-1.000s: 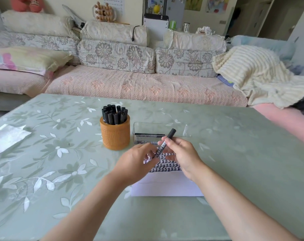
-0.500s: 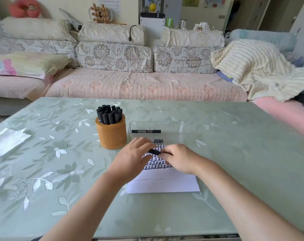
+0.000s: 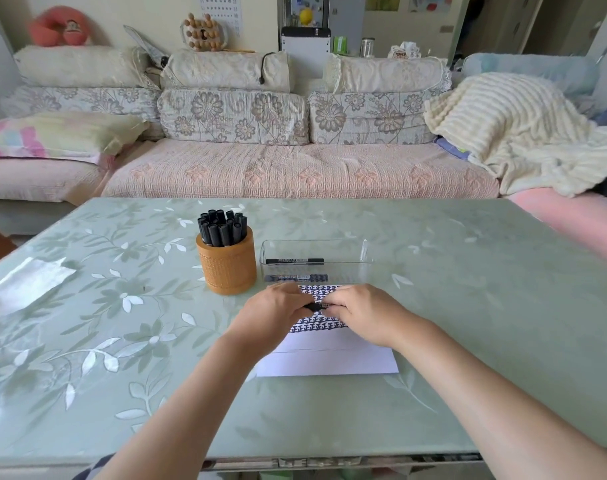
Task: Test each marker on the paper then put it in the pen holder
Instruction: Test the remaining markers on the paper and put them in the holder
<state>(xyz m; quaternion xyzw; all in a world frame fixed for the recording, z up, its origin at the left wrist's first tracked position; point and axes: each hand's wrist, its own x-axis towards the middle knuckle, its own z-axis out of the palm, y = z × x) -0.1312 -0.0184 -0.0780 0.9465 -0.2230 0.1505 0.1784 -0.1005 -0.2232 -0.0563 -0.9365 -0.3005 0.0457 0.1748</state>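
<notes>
- Both hands grip one black marker [image 3: 316, 306]: the left hand [image 3: 278, 310] and right hand [image 3: 361, 313] each hold an end, just above the paper [image 3: 330, 358].
- Left of them, the pen holder [image 3: 227, 268] stands on the green surface [image 3: 468, 306].
- Behind the paper, a clear box [image 3: 350, 251] has spare markers [image 3: 295, 261] inside.

1. We have one view only, worn on the person's head. It looks forward and down over the green table [image 3: 468, 306].
2. The forearms come in from the bottom edge. The left hand [image 3: 272, 311] and right hand [image 3: 364, 311] meet just below the frame's centre, near the lens.
3. The wide angle bows the table's near edge along the bottom of the frame.
4. Facing outward, we see the sofa [image 3: 295, 171] spanning the upper half, with the wall along the top edge.
</notes>
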